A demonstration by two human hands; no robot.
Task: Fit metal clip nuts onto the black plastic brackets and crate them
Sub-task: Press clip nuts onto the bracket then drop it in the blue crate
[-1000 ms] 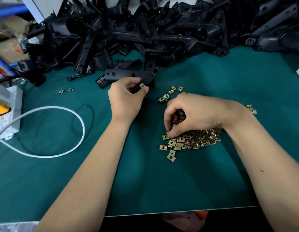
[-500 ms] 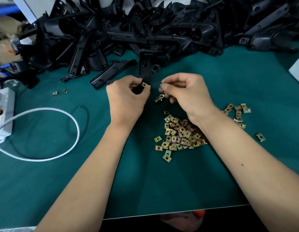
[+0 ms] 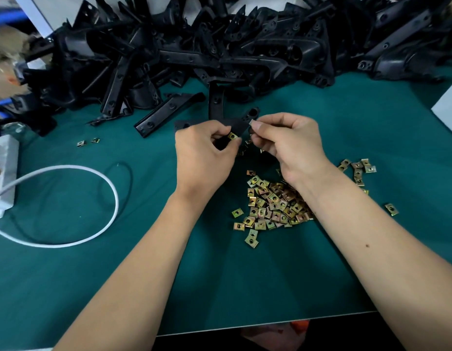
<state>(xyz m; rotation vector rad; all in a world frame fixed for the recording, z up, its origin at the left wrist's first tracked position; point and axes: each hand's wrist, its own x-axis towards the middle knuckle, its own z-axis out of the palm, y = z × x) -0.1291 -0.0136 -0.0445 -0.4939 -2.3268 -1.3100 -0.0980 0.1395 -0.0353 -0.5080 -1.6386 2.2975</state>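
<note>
Both hands meet over the middle of the green bench point(image 3: 321, 274), working on one black bracket point(image 3: 239, 125) held just above the surface. The left hand point(image 3: 202, 158) has its fingers curled round the near end of the bracket, its thumb and forefinger pinching a brass-coloured clip nut point(image 3: 232, 135) that sits on the bracket's edge. The right hand point(image 3: 290, 145) is curled too, its thumb and forefinger closed on the bracket's upper part beside a round hole; whether it also holds a nut between those fingers cannot be told. Below the right wrist lies a loose heap of clip nuts point(image 3: 273, 206), with a smaller scatter point(image 3: 359, 169) to the right and two stray nuts point(image 3: 88, 141) far left. A big pile of black brackets point(image 3: 194, 54) fills the back of the bench. A white cable point(image 3: 98, 181) loops across the left side, running to a white power strip point(image 3: 3, 173) at the edge
</note>
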